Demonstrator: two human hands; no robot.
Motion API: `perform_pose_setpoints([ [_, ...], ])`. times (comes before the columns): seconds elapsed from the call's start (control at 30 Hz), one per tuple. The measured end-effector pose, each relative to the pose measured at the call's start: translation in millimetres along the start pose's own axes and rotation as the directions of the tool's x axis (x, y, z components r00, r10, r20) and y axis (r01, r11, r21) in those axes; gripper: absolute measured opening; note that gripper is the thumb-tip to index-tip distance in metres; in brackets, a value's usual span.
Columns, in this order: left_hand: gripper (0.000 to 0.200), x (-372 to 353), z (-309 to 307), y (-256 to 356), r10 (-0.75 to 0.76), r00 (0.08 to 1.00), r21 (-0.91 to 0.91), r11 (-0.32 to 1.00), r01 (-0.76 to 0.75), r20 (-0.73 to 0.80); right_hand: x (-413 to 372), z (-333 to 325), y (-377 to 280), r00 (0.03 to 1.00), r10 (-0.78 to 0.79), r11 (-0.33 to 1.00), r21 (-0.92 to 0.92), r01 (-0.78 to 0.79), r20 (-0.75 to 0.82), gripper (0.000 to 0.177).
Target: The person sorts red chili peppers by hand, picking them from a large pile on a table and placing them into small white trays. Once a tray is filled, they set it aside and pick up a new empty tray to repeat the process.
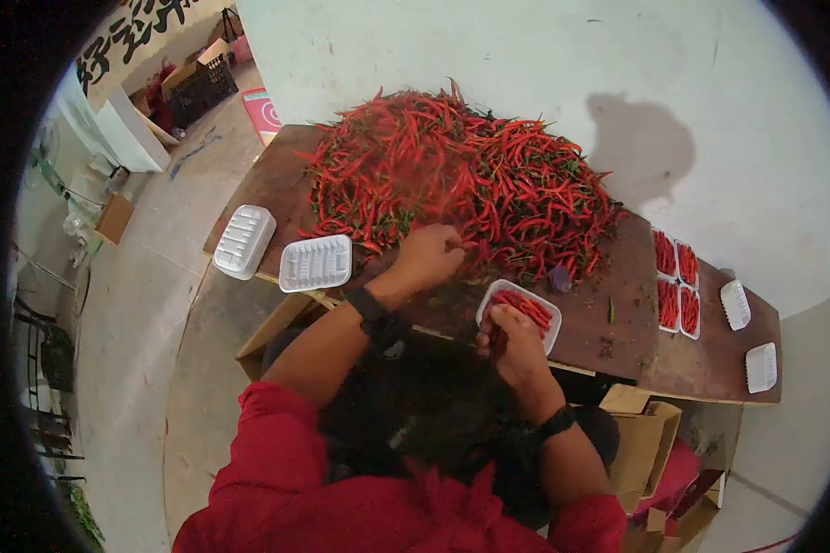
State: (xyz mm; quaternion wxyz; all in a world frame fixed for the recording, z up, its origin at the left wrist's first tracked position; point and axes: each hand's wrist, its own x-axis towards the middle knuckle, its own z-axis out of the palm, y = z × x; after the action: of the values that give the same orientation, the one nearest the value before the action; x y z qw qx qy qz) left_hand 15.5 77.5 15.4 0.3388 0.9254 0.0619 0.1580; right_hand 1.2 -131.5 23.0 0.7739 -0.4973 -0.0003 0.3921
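At the near edge of the table (609,318), the left hand (429,255) is curled against the foot of the chili pile (461,175). Its fingertips are bunched as if pinching pods, but whether any are gripped cannot be told. The right hand (512,339) grasps the near rim of a white tray (553,324). This tray rests on the table just beside the pile and holds a thin layer of chilies (526,309). Each pod is judged light, slender, smooth-skinned and slightly bendy, and easily bruised; take hold at mid-body or by the green stem. The tray looks light and flexible, so it should be supported at the rim. Left of the hands lie two empty trays (315,263). To the right stand four filled trays (676,281), packed with chilies, and beyond them two spare trays (734,304) with nothing in them.
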Motion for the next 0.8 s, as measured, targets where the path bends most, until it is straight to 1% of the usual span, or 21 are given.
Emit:
perform_pose_setpoints([
  [0.03,0.019,-2.8,-7.8,7.6,0.0,1.0,0.002,1.0,0.0,0.001,0.9,0.6,-0.5,0.999,-0.037,0.999,-0.008,0.037,0.007,0.016],
  [0.07,0.021,-6.4,-17.0,16.4,-0.117,0.987,-0.141,0.981,0.132,0.105,2.9,0.3,-0.3,0.999,-0.037,0.999,-0.006,0.037,0.008,0.016],
  [0.1,0.023,-10.5,-21.5,20.5,-0.215,0.951,-0.266,0.925,0.272,0.222,5.8,-0.7,1.0,0.999,-0.047,0.999,-0.008,0.047,-0.001,0.016],
  [0.13,0.023,-15.3,-19.9,19.0,-0.216,0.951,-0.266,0.925,0.272,0.222,7.1,-0.4,1.6,0.998,-0.057,0.998,-0.011,0.057,-0.01,0.016],
  [0.2,0.018,-25.6,-19.3,21.7,-0.059,0.948,-0.36,0.916,0.175,0.312,4.7,3.3,1.2,0.998,-0.053,0.998,0.016,0.054,-0.03,0.014],
  [0.23,0.018,-29.8,-23.5,27.3,-0.059,0.948,-0.362,0.915,0.176,0.312,3.2,5.1,0.7,0.998,-0.049,0.998,0.043,0.051,-0.05,0.012],
  [0.3,0.017,-38.8,-35.2,39.4,-0.016,0.887,-0.322,0.929,0.184,0.461,2.0,6.2,-0.2,0.996,-0.058,0.998,0.015,0.059,-0.072,0.012],
  [0.33,0.017,-43.1,-33.5,37.2,-0.017,0.888,-0.323,0.928,0.185,0.459,1.2,6.2,-0.4,0.994,-0.067,0.998,-0.01,0.066,-0.091,0.012],
  [0.4,0.017,-50.0,-30.6,31.7,0.111,0.888,-0.367,0.928,0.068,0.446,1.8,0.5,4.0,0.996,-0.051,0.999,-0.001,0.052,-0.068,0.014],
  [0.43,0.017,-52.3,-32.4,30.5,0.108,0.89,-0.368,0.927,0.07,0.442,2.4,-1.6,7.2,0.998,-0.037,0.999,0.011,0.037,-0.046,0.016],
  [0.5,0.02,-56.2,-38.0,29.4,0.146,0.853,-0.309,0.951,0.018,0.502,3.6,-1.0,12.4,0.998,-0.033,0.999,-0.011,0.032,-0.051,0.016],
  [0.53,0.02,-58.6,-38.5,26.5,0.143,0.855,-0.309,0.951,0.021,0.498,3.6,0.7,13.8,0.998,-0.031,0.999,-0.029,0.03,-0.059,0.017],
  [0.6,0.023,-63.7,-37.3,18.0,0.199,0.839,-0.253,0.964,-0.076,0.507,1.1,8.6,13.8,0.998,-0.026,0.998,-0.058,0.023,-0.064,0.016],
  [0.67,0.024,-70.3,-36.9,12.7,0.199,0.856,-0.259,0.963,-0.08,0.476,1.1,14.1,15.6,0.998,-0.02,0.996,-0.085,0.015,-0.067,0.016],
  [0.73,0.025,-75.4,-42.5,12.9,0.198,0.873,-0.264,0.961,-0.082,0.446,3.4,16.5,19.6,0.995,-0.047,0.984,-0.177,0.031,-0.086,0.018],
  [0.77,0.024,-77.3,-46.1,14.7,0.148,0.876,-0.236,0.971,-0.041,0.459,4.7,17.0,21.8,0.996,-0.044,0.983,-0.18,0.028,-0.081,0.018],
  [0.8,0.024,-78.5,-48.8,16.4,0.098,0.877,-0.207,0.978,0.001,0.47,6.0,17.1,23.9,0.994,-0.085,0.962,-0.264,0.063,-0.074,0.018],
])
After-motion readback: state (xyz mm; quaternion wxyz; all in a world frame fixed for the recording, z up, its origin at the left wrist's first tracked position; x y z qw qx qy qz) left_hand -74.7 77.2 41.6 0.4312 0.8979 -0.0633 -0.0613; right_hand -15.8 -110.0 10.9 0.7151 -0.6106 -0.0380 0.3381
